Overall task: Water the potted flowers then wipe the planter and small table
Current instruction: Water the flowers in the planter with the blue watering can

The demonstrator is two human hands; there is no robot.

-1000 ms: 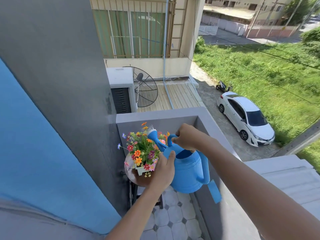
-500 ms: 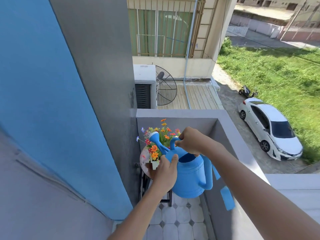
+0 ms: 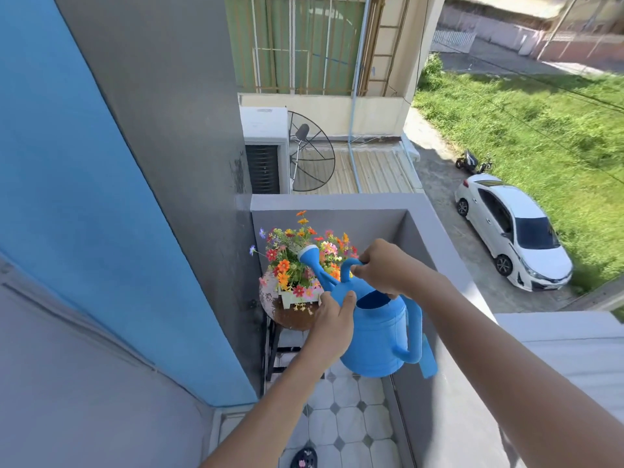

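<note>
Head view shows you on a narrow balcony, both bare arms reaching forward over the tiled floor (image 3: 351,430). Your right hand (image 3: 383,266) is curled round the top handle of the blue watering can (image 3: 378,336), its fingers closed on the loop. Your left hand (image 3: 332,327) lies against the can's left side, thumb up on the rim and the fingers wrapped round the body, so it grips the can too. You hold the can in the air, tilted forward and to the left, with its open mouth visible from above. Its spout rises to a white-faced rose (image 3: 308,254) that sits right among the potted flowers (image 3: 297,261); whether water is coming out is too fine to tell.

The flowers, orange, red, pink and purple, stand in a small white planter (image 3: 293,297). The planter rests on the round desk (image 3: 268,297), whose worn top sits in the corner where the grey house wall (image 3: 175,163) meets the balcony's grey parapet (image 3: 341,206). The can hangs just to the right of the desk, beside the parapet's inner face.

Beyond the parapet, a satellite dish (image 3: 312,153) stands on a lower roof, and a white car (image 3: 513,231) is parked beside the grass.
</note>
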